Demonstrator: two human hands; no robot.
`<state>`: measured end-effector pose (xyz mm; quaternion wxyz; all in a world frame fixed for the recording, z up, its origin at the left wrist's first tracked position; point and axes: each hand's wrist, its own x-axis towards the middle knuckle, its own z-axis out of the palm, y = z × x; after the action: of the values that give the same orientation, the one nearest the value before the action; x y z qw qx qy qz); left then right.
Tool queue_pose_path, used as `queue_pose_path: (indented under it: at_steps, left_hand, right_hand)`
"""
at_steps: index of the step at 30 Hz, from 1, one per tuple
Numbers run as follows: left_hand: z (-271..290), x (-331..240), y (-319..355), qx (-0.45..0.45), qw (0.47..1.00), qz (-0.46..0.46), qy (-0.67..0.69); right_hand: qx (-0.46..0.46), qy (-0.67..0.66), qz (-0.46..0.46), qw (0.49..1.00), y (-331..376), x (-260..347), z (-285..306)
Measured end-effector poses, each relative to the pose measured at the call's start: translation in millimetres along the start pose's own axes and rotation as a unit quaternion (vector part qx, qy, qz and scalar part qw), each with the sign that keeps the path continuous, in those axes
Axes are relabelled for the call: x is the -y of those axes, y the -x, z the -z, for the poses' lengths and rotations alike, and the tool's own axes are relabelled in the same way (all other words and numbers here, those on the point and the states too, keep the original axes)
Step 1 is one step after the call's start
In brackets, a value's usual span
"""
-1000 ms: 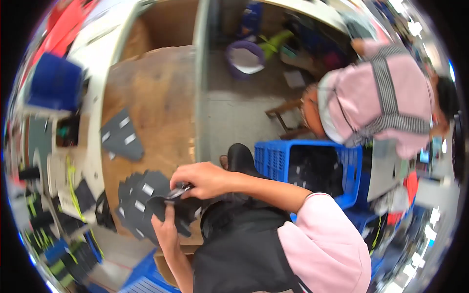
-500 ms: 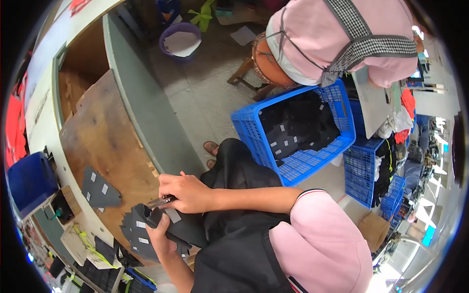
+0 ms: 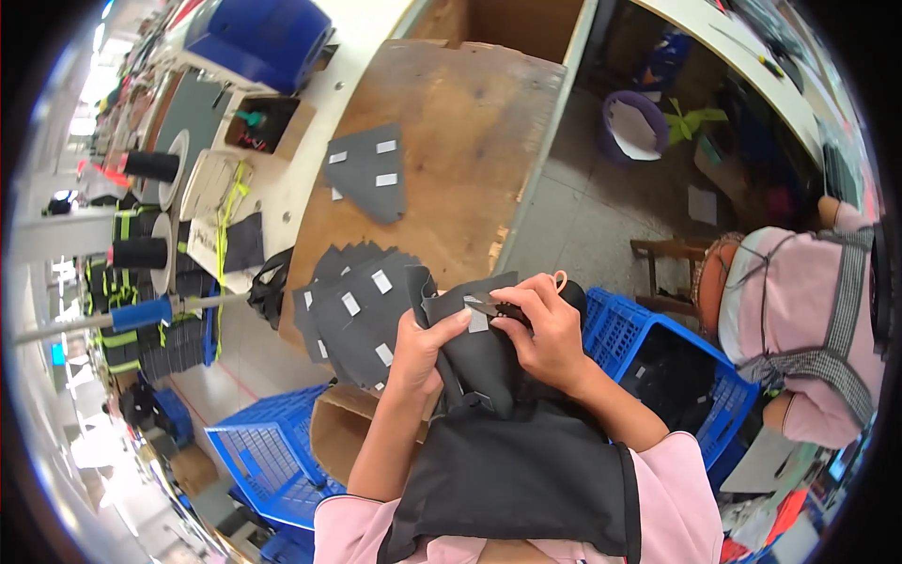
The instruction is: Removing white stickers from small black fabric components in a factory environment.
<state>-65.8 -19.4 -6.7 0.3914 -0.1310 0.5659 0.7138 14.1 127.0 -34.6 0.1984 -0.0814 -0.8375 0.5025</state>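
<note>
Dark grey fabric (image 3: 470,362) bunches up in front of my body, pinched in my left hand (image 3: 416,354) with the thumb on top. My right hand (image 3: 548,331) is closed around a pair of thread snips (image 3: 490,306). Their blades rest at a small white label on the fabric, close to my left thumb. To the left of my left hand lies a fanned stack of dark grey fabric pieces (image 3: 346,305) with white labels. Further off, a few more labelled grey pieces (image 3: 376,174) lie on the brown wooden board (image 3: 451,122).
Blue plastic crates stand on both sides: one crate (image 3: 615,324) at right holds dark pieces, another (image 3: 272,451) sits at lower left beside a cardboard box (image 3: 343,428). At far right a person in pink (image 3: 799,310) sits on a stool. A purple basket (image 3: 620,146) stands beyond.
My view has turned, so the board and stack now appear nearer the middle. The snips have shifted along the fabric to a white label; both hands keep their hold.
</note>
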Motion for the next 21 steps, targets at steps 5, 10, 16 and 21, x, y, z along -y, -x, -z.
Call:
queue_pose_path:
  at_steps: [5, 10, 16, 21]
  left_hand:
    - [10, -1, 9, -0.027, 0.999, -0.018, 0.042]
    - [18, -3, 13, -0.039, 0.998, -0.017, 0.048]
    - [21, -3, 15, -0.036, 0.998, -0.033, 0.029]
    - [28, 2, 13, -0.055, 0.997, -0.048, 0.016]
  right_hand:
    - [0.001, 0.011, 0.048, 0.999, -2, 5, -6]
    - [-0.006, 0.014, 0.064, 0.998, -6, 6, -11]
    - [0.016, 0.017, 0.08, 0.997, -9, 12, -10]
    - [0.008, 0.043, 0.09, 0.995, -10, 9, -14]
